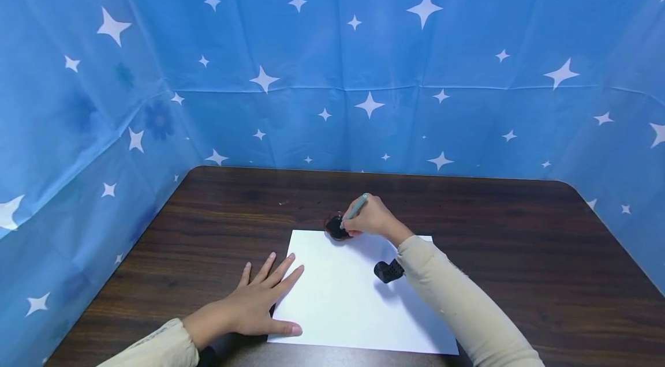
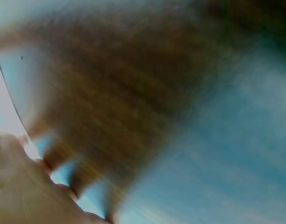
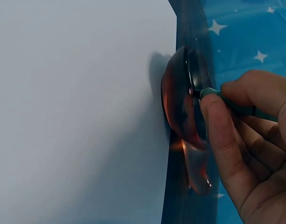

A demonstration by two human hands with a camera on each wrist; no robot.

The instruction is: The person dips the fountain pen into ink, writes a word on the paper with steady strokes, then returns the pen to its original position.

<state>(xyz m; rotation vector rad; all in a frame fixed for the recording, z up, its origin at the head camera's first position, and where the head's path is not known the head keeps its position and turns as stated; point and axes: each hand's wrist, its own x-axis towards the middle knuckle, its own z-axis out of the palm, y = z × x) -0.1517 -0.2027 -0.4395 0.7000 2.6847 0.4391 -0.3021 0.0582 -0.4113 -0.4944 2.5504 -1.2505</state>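
Observation:
My right hand [image 1: 371, 218] pinches a slim teal brush [image 1: 355, 207] between thumb and fingers. The brush's dark tip dips into a small translucent reddish-brown dish [image 3: 173, 93] of dark liquid; a short handle-like piece sticks out from the dish. In the head view, this dish [image 1: 337, 227] sits at the far edge of a white sheet of paper [image 1: 353, 298], slightly overlapping it. My left hand [image 1: 254, 303] lies flat with fingers spread, resting over the sheet's left edge. The left wrist view shows the palm [image 2: 26, 186] and blurred brown wood.
A dark wood-grain table [image 1: 519, 240] lies beneath the paper. Behind and to the left hangs a blue curtain [image 1: 312, 55] with white stars. A black camera piece [image 1: 388, 271] juts from the right wrist over the sheet.

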